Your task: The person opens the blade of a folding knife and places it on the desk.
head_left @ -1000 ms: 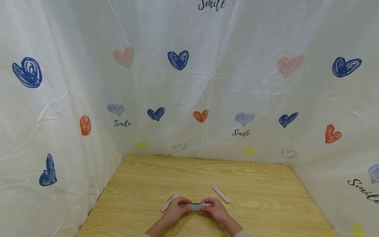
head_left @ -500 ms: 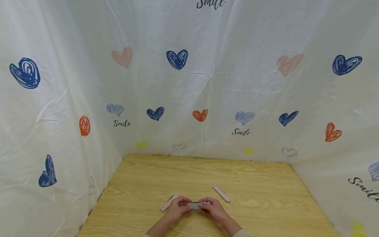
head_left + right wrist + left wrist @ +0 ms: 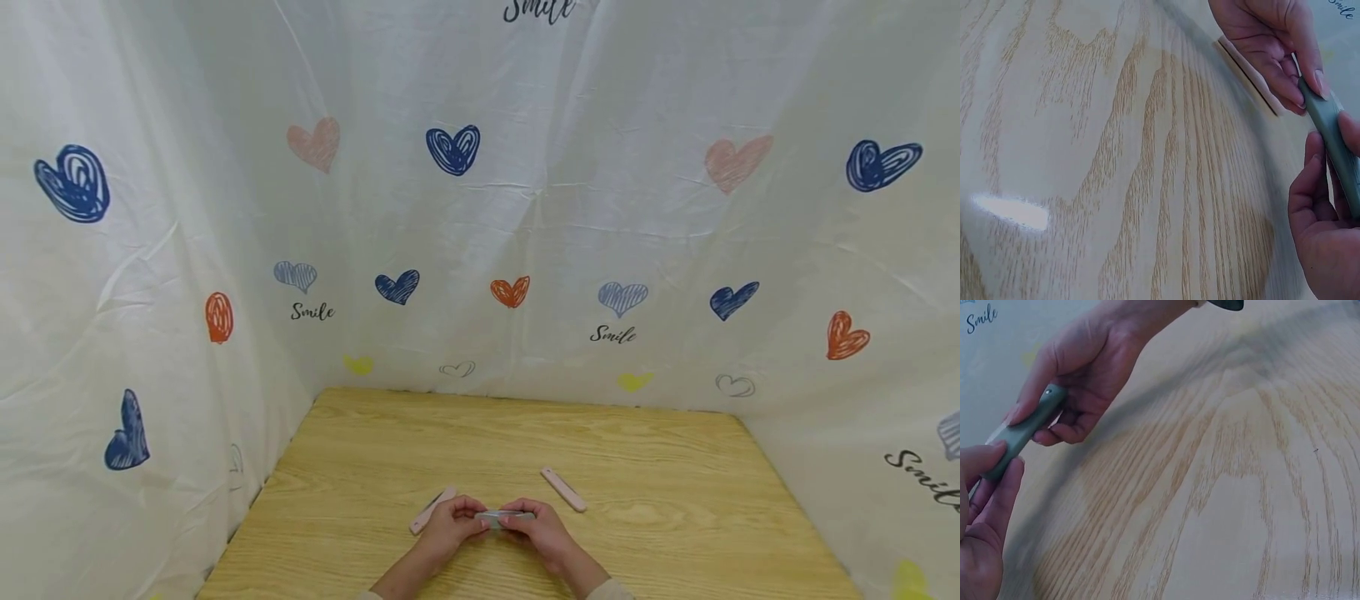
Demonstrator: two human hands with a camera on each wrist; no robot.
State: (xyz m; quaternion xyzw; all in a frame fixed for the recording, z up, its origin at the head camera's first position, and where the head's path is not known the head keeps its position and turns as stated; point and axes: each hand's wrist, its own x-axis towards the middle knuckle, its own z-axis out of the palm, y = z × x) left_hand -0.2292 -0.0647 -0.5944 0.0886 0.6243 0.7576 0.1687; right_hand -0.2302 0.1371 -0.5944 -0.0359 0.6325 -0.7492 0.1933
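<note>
Left hand (image 3: 450, 528) and right hand (image 3: 543, 528) are pinching a slim green handle (image 3: 489, 520) between them, low in the middle of my head view. Fingers and thumbs on both hands are bending in around it, the thumbs pressing one face and the fingertips bracing from the other side. The handle is bridging the narrow gap between the hands, one end sitting in each grip; through the left wrist camera I am seeing a small silver dot (image 3: 1048, 391) near the end the right hand is holding. Just beside the left hand, a slotted pink handle (image 3: 421, 523) is lying on the wood-grain counter (image 3: 660, 475), partly hiding behind that hand. Beyond the right hand, a second pink handle (image 3: 563, 489) is resting aslant, near but apart. One pale sleeve (image 3: 609, 591) is showing at the right wrist. Behind the counter I am viewing a white cloth (image 3: 525, 229) hanging in folds, its printed hearts (image 3: 453, 150) and "Smile" lettering (image 3: 312, 312) repeating across it.
</note>
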